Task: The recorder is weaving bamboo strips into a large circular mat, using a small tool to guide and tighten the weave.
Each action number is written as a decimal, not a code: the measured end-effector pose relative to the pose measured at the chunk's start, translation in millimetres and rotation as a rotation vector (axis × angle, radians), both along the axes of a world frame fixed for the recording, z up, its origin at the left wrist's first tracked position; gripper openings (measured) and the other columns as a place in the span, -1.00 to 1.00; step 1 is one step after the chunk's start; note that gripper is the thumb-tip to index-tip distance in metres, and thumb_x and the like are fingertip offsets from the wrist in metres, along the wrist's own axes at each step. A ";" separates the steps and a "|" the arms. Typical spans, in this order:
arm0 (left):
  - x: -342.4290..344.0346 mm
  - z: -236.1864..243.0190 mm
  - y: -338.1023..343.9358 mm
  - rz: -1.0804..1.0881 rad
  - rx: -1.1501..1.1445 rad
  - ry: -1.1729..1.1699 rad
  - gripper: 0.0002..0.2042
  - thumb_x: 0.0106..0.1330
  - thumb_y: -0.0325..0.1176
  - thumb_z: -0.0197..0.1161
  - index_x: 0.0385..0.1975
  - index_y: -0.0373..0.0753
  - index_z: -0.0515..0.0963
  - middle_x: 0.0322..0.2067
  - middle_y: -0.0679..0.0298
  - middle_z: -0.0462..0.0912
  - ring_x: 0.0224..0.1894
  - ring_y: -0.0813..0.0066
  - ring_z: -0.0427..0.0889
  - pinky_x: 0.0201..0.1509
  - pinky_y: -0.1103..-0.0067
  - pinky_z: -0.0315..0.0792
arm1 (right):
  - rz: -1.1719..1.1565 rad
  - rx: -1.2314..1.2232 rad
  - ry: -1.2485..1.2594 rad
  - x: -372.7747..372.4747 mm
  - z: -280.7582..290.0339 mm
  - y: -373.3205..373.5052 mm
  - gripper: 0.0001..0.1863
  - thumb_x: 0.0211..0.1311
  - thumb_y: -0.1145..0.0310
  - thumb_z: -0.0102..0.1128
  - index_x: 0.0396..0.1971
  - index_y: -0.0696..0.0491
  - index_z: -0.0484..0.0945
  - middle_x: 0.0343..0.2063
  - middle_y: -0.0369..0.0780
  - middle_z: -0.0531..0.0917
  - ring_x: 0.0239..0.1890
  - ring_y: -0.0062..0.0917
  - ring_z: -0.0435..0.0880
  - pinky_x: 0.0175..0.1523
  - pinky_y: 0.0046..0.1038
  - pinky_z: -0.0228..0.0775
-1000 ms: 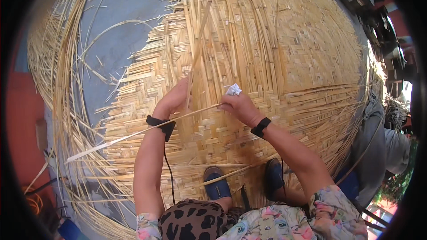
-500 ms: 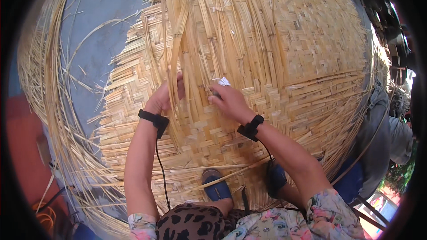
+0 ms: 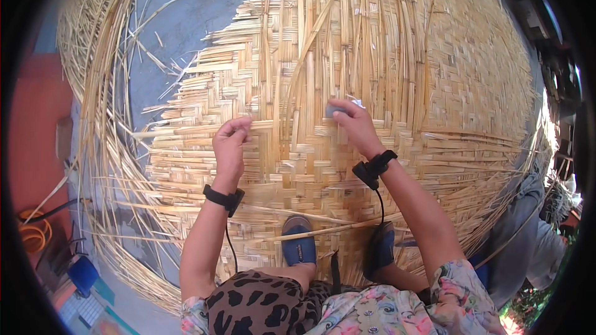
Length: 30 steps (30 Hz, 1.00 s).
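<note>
A large woven mat of split bamboo strips (image 3: 298,177) lies beneath both hands. My left hand (image 3: 231,149) is closed in a pinch over the mat's left part. A pale bamboo strip (image 3: 263,125) runs crosswise at its fingertips and appears gripped. To the right, my right hand (image 3: 358,129) has thumb and forefinger closed on a small grey flat piece (image 3: 333,111), whose kind I cannot make out. Something white (image 3: 356,102) shows beside that forefinger. Between and beyond the hands, long lengthwise strips (image 3: 316,31) rest loose on the weave, one slanting across the others.
A curved bundle of loose strips (image 3: 108,87) lies at the left on the grey floor (image 3: 180,18). My feet in blue shoes (image 3: 299,248) stand on the mat, near a loose strip (image 3: 329,231). Another person's grey-clothed leg (image 3: 518,229) is at the right edge. Orange hose (image 3: 34,236) lies far left.
The lengthwise strips that stood raised between my hands now lie down on the mat. My hands have moved apart, the left one drawn back slightly. The view has shifted left.
</note>
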State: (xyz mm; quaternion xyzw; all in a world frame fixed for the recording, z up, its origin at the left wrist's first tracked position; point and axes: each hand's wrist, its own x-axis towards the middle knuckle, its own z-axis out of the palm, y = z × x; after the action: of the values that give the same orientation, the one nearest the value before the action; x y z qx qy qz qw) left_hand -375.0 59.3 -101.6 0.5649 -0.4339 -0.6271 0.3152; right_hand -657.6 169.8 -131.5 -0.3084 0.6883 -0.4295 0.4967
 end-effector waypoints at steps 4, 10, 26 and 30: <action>22.6 9.0 14.7 0.387 0.066 0.181 -0.78 0.32 -0.56 0.21 -0.07 -0.26 0.62 -0.20 0.37 0.65 -0.20 0.61 0.60 -0.20 0.66 0.47 | -0.188 -0.175 -0.169 24.5 21.0 -7.5 -0.65 0.29 0.50 0.05 0.06 0.10 0.55 -0.13 -0.24 0.64 -0.14 -0.60 0.64 -0.05 -0.54 0.50; -12.4 8.9 -33.1 -0.211 -0.399 -0.247 -0.79 0.35 -0.43 0.22 -0.07 -0.33 0.58 -0.19 0.18 0.65 -0.14 0.53 0.61 -0.13 0.57 0.53 | 0.129 -0.030 0.322 79.4 13.0 -79.1 -0.63 0.31 0.31 0.21 0.05 0.15 0.51 -0.11 -0.21 0.64 -0.12 -0.56 0.64 0.00 -0.44 0.51; -51.3 -2.0 -89.7 -0.547 0.156 -0.186 -0.72 0.28 -0.20 0.36 -0.30 -0.35 0.66 -0.48 0.27 0.68 -0.46 0.49 0.57 -0.31 0.50 0.45 | 0.241 -0.058 -0.530 44.1 44.1 -81.4 -0.57 0.37 0.28 0.13 0.17 0.13 0.46 0.01 -0.14 0.60 0.13 -0.44 0.53 0.28 -0.35 0.32; 13.9 7.3 -95.4 -0.850 -0.341 -0.609 -0.71 0.25 -0.15 0.39 -0.31 -0.30 0.67 -0.46 0.14 0.69 -0.41 0.29 0.62 -0.27 0.43 0.47 | 0.382 -0.501 -0.564 35.7 163.7 -123.5 -0.41 0.37 0.20 0.03 0.30 0.21 0.27 -0.06 -0.12 0.61 0.04 -0.43 0.59 0.22 -0.34 0.39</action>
State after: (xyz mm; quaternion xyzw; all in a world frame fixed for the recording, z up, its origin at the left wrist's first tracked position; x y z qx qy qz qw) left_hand -361.1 -36.1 -94.3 0.4368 -0.7909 -0.4282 -0.0187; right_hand -621.8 46.4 32.2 -0.4120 0.3304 -0.5512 0.6460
